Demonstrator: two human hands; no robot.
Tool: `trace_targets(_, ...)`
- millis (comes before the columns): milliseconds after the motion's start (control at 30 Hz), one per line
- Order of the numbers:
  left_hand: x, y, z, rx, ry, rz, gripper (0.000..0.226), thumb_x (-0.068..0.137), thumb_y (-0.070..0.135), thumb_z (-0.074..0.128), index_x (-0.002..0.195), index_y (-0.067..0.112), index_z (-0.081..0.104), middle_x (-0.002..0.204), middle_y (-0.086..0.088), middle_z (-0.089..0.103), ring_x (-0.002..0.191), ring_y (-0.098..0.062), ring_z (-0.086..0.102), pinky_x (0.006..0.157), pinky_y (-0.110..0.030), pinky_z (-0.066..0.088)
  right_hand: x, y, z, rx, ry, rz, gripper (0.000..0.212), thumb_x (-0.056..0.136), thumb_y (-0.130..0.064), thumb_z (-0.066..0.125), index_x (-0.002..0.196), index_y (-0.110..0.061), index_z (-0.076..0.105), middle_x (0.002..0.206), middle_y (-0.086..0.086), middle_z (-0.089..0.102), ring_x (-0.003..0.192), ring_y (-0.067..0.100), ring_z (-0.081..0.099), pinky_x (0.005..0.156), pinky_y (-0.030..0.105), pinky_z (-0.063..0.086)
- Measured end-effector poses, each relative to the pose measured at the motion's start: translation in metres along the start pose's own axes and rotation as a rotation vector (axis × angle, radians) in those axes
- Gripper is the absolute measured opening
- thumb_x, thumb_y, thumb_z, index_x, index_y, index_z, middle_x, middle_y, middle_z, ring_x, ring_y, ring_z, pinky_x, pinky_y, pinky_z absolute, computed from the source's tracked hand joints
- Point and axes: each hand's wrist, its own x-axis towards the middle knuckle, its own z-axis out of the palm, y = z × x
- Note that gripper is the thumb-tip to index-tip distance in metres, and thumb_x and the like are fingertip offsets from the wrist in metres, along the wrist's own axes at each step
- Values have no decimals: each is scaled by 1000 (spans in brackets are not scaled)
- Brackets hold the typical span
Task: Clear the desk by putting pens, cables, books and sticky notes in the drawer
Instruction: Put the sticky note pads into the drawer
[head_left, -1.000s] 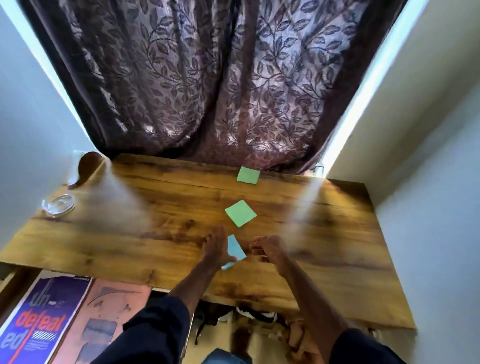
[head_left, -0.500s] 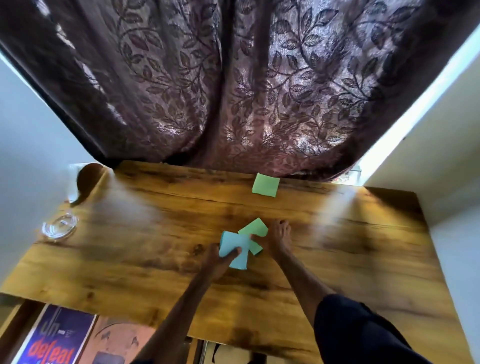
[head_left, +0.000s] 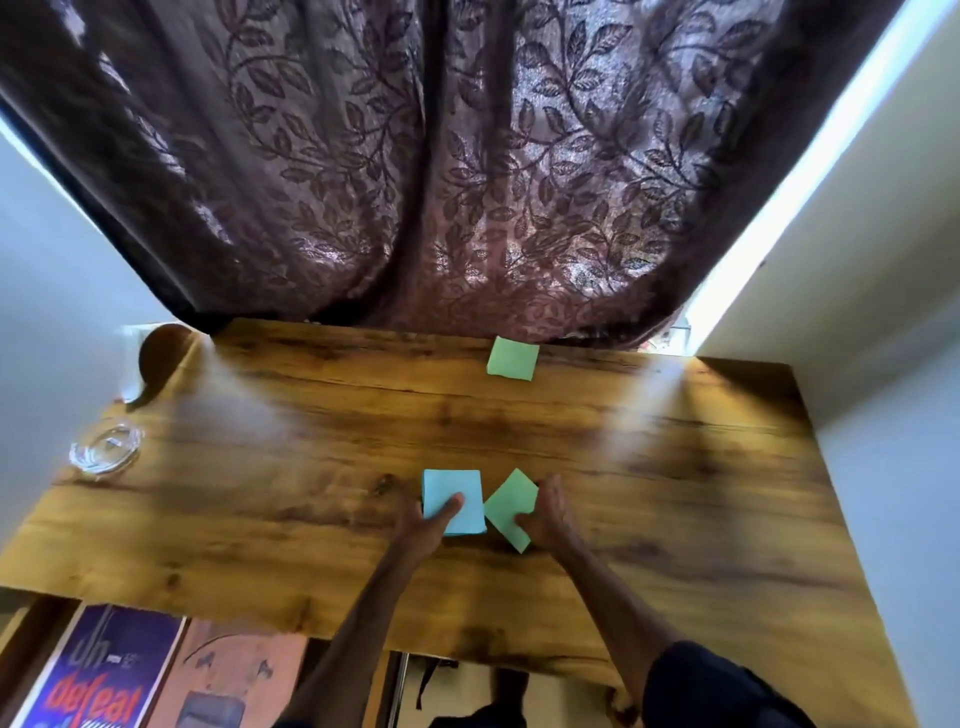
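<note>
A dark leaf-patterned curtain (head_left: 441, 156) is hanging across the whole back of the room, its hem brushing the far edge of the wooden tabletop (head_left: 260, 519). Below the near edge on the left, a purple book cover (head_left: 98, 670) is showing in what I take to be the open drawer, though I cannot tell for certain. A glass dish (head_left: 105, 448) is sitting near the tabletop's left edge, well apart from the work. The person is leaning in with both arms. The left hand (head_left: 423, 525) is pinching a blue sticky pad (head_left: 452, 488), thumb pressing on its top face, its edges lying roughly square to the tabletop. The right hand (head_left: 550, 514) is gripping a green sticky pad (head_left: 511, 501) just beside it, with a thumb on top and fingers (head_left: 551, 486) curling round the far corner. This pad is turned like a diamond, one corner pointing at the curtain and one back at the person. Being near square, neither pad has much of a long axis. A second green pad (head_left: 512, 358) is lying flat at the back edge under the hem, straight ahead of the two hands and a touch nearer the right one. Since both hands are full, I would guess the held pads need stacking or dropping in the drawer first.
</note>
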Motion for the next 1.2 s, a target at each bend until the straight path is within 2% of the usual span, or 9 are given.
trace_targets(167, -39, -15, 14, 16, -18, 63, 28, 91, 32, 73, 102, 7, 70, 98, -11, 74, 81, -19, 71, 66, -32, 57, -47, 42, -8, 359, 7, 175, 46, 92, -17, 66, 133, -5, 51, 122, 13, 64, 104, 27, 66, 85, 46, 59)
trace_targets(300, -70, -46, 17, -3, -65, 53, 35, 92, 22, 73, 116, -1, 64, 109, -16, 72, 88, -24, 73, 59, -28, 57, -112, 72, -10, 674, 73, 143, 16, 94, -5, 57, 109, -1, 63, 89, 10, 69, 64, 10, 68, 52, 27, 52)
trace_targets(367, -91, -66, 15, -31, -86, 64, 38, 91, 23, 74, 120, 3, 63, 111, -14, 73, 93, -23, 73, 65, -32, 59, -145, 83, -4, 750, 90, 168, 19, 90, -13, 59, 104, -1, 65, 89, 13, 70, 65, 14, 65, 52, 25, 48)
trace_targets(500, -145, -110, 9, -43, -58, 93, 28, 91, 21, 74, 114, 6, 68, 102, -10, 76, 88, -24, 74, 80, -50, 62, -217, 99, 18, 904, 88, 200, 10, 92, -2, 58, 95, -6, 67, 88, 11, 69, 74, 22, 66, 59, 28, 51)
trace_targets(633, -212, -149, 2, -89, -53, 67, 21, 98, 6, 61, 118, 0, 59, 104, -18, 69, 75, -26, 72, 55, -31, 61, -284, 111, 51, 1018, 64, 159, 13, 90, 1, 60, 96, -6, 69, 86, 10, 71, 64, 14, 67, 47, 25, 50)
trace_targets(767, -271, -199, -18, -26, -30, 62, 27, 98, 5, 61, 123, -3, 57, 102, -17, 68, 74, -22, 73, 53, -30, 60, -345, 124, 102, 1031, 21, 216, 14, 89, 0, 59, 93, -9, 69, 99, 16, 74, 77, 23, 68, 62, 38, 54)
trace_targets(967, -331, -248, -67, -19, 11, 29, 26, 100, 11, 60, 125, 4, 57, 115, -19, 67, 95, -27, 70, 63, -33, 62, -407, 106, 145, 939, -36, 224, 16, 92, 3, 52, 95, -6, 64, 85, 9, 69, 68, 20, 65, 47, 27, 53)
trace_targets(1067, -342, -270, -105, 14, 86, 4, 32, 96, 15, 66, 126, 5, 59, 117, -16, 68, 101, -28, 69, 72, -39, 63, -422, 89, 174, 886, -68, 178, 18, 93, 1, 50, 101, -5, 65, 94, 11, 70, 72, 18, 67, 52, 28, 57)
trace_targets(1200, -337, -295, -157, 27, 181, -16, 33, 91, 14, 72, 121, 5, 61, 114, -13, 69, 100, -28, 70, 66, -34, 63, -429, 66, 216, 771, -75, 112, 23, 94, -7, 58, 115, -3, 65, 109, 12, 73, 85, 17, 71, 52, 22, 53)
